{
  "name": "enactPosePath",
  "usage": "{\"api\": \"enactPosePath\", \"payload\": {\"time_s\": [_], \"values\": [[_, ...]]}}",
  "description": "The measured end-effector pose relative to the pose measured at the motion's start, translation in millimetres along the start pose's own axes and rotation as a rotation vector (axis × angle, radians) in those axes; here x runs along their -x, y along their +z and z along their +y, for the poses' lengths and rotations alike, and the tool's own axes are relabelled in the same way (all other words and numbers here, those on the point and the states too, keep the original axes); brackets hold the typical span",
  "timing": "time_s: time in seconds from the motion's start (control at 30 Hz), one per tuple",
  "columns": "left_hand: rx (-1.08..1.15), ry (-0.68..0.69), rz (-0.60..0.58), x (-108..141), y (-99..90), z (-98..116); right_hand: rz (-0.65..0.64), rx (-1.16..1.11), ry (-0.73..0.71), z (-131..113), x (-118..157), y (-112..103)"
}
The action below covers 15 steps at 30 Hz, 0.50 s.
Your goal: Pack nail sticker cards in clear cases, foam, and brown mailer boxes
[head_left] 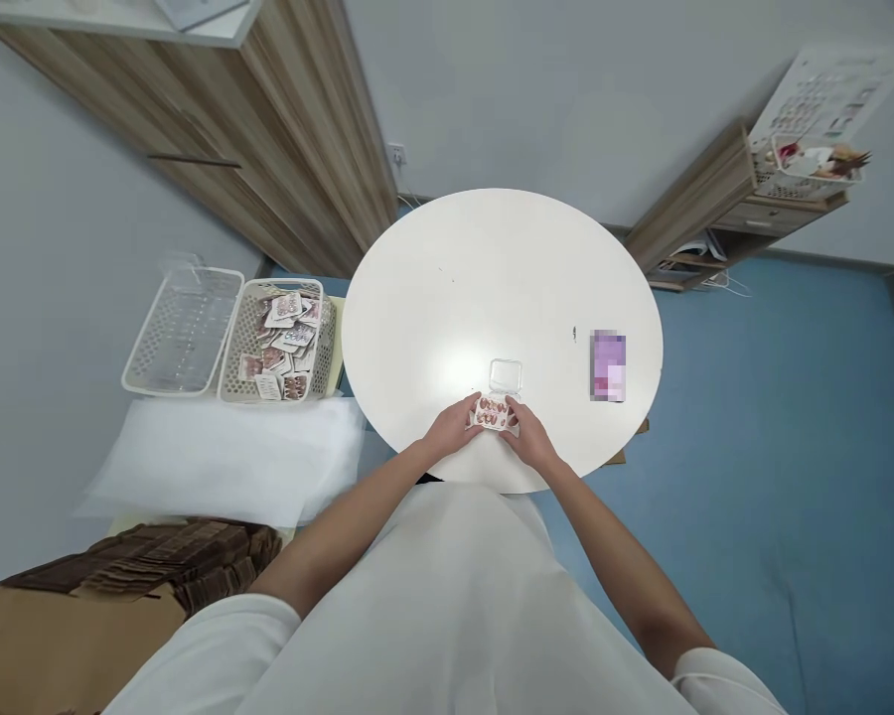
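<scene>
Near the front edge of the round white table (492, 268), a small card of press-on nails (491, 413) with reddish-brown nails in rows lies between my two hands. My left hand (453, 425) grips its left side, and my right hand (527, 433) grips its right side, fingers and thumb at the edges. Just beyond the card, a clear plastic lid (506, 375) stands folded back on the tabletop. Whether the card sits inside the lower half of that clear box is too small to tell.
A blurred purple item (608, 365) lies on the table's right. Left of the table stand a basket of nail cards (324, 338) and a basket with clear plastic cases (130, 372). White sheets (216, 452) and a carton of brown folded pieces (74, 645) are nearer me.
</scene>
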<state>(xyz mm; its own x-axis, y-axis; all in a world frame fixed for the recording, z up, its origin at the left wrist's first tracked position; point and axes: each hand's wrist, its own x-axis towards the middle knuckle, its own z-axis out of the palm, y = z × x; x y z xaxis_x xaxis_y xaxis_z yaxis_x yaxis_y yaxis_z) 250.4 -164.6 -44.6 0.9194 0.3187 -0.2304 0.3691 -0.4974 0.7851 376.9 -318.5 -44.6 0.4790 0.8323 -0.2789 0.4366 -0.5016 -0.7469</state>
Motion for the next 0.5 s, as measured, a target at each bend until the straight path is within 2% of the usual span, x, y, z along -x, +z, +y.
{"api": "enactPosePath", "payload": {"time_s": [0.1, 0.23, 0.5], "values": [[-0.009, -0.023, -0.042, -11.3, 14.8, 12.2, -0.003, -0.017, 0.020, 19.6, 3.1, -9.1], [-0.053, -0.072, -0.026, -20.1, 25.3, 18.7, -0.008, -0.017, 0.019, 37.3, -3.7, -12.9], [-0.082, -0.168, 0.003, -28.1, 35.5, 16.9, -0.069, -0.019, 0.038, 43.5, -21.6, -15.4]]}}
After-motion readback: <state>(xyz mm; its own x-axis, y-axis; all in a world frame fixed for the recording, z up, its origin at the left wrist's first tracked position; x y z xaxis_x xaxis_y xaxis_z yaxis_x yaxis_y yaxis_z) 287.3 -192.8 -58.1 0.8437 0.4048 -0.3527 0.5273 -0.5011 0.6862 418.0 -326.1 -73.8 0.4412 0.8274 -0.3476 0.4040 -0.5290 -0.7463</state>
